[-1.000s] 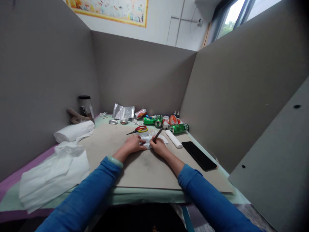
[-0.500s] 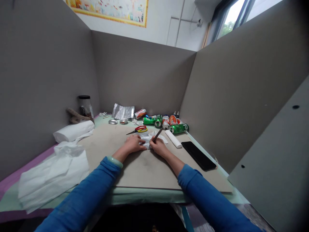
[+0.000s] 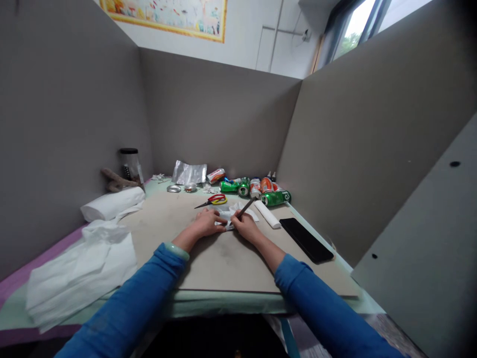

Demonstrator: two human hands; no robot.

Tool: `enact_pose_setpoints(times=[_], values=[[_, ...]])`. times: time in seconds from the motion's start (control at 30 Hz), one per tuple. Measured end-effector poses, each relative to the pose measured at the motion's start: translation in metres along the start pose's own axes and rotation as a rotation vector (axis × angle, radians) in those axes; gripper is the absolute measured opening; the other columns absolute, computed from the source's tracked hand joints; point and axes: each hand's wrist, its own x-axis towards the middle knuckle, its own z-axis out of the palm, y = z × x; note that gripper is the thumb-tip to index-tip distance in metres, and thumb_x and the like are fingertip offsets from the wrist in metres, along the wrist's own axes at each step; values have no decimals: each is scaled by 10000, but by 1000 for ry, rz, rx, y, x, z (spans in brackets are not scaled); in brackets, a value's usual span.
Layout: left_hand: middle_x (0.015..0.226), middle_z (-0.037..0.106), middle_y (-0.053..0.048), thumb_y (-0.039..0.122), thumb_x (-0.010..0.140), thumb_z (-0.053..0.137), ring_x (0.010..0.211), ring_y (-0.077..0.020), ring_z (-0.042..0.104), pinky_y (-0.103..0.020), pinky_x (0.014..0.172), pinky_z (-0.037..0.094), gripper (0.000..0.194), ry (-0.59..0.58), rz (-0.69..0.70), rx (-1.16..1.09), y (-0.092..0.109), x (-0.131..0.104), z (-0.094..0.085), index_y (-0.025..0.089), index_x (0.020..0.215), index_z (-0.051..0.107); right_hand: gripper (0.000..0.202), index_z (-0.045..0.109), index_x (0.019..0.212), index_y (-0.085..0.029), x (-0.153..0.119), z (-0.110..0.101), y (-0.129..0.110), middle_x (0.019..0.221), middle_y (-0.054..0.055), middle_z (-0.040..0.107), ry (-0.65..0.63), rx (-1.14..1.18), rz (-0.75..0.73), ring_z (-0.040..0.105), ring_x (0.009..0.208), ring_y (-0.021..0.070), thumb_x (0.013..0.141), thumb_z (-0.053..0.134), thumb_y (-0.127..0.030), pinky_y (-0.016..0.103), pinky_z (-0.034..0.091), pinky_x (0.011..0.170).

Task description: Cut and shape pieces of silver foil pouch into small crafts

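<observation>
Tipping further to the right than half a second ago, the dark stick [image 3: 247, 208] is what has changed most; both hands sit almost where they were, and the whole view is shifted very slightly.

Right hand [image 3: 244, 226] pinches the stick near its lower end, fingers bunched together, with the upper end slanting away to the right. Its tip, hidden by the fingers, is down at the thin pale sheet [image 3: 225, 213]. Left hand [image 3: 206, 223] rests on the sheet's left side, thumb and forefinger spread apart, the other fingers bent over it. That sheet lies on the board [image 3: 231, 268], between and partly under the hands, its crumpled white part showing beyond the right hand.

Just behind the left hand lie scissors [image 3: 212, 201] with red and yellow handles. Right of the hands are a white bar [image 3: 267, 215] and a black slab [image 3: 306, 240]. Behind, cans [image 3: 276, 199] lie in a cluster, with two metal discs [image 3: 173, 189] and a silver sheet [image 3: 189, 173] to their left. White tissue [image 3: 82, 273] and a roll [image 3: 112, 204] lie at the left, near a black-lidded jar [image 3: 130, 163].
</observation>
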Motion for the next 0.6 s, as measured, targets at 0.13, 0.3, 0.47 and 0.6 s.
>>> enact_pose_setpoints(times=[0.13,0.3,0.47,0.6], values=[[1232,532,9,531,773,572,1094,-280,456,-361,946,345,343,9,6,-7,-1,0,0,412,1083,657,192,568,686,-159,-1,-4,0,574,-5,536,16,-20,29,492,587,133,772,446,-280,215,339,550],[1251,525,-4,530,771,578,1088,-290,462,-374,937,353,377,3,-1,11,1,-1,-1,402,1121,638,175,563,674,-164,-4,-8,-5,559,1,539,-23,-69,35,488,580,136,772,456,-262,216,328,545],[1264,519,-13,566,816,497,1111,-300,450,-388,947,346,386,0,-12,9,3,-4,-2,398,1138,628,172,566,684,-160,-4,-9,-8,568,6,544,-27,-90,40,492,592,139,776,458,-257,220,318,550],[1272,518,-13,546,848,449,1115,-287,460,-398,967,329,377,-5,13,14,1,-3,-3,390,1144,624,169,560,687,-160,-4,-9,-8,564,4,537,-31,-116,38,486,583,137,779,455,-255,222,304,540]])
